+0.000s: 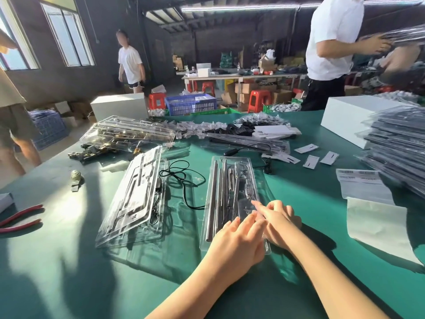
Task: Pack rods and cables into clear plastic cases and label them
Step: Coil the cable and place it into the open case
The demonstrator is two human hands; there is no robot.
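A clear plastic case [232,180] lies on the green table [69,261] in front of me, with metal rods [216,192] in its left channels and small parts on the right. My left hand [236,240] rests flat on the case's near end, fingers straight. My right hand [278,219] lies beside it on the case's right side, index finger stretched out onto the plastic, the other fingers curled. A second clear case [135,199] lies tilted to the left, with a black cable [179,178] trailing from it.
Red-handled pliers [20,218] lie at the left edge. Label sheets [361,183] and backing paper [379,224] lie to the right, below a stack of packed cases [397,153]. More cases, parts and white cards fill the far table. A person in white stands at the far right.
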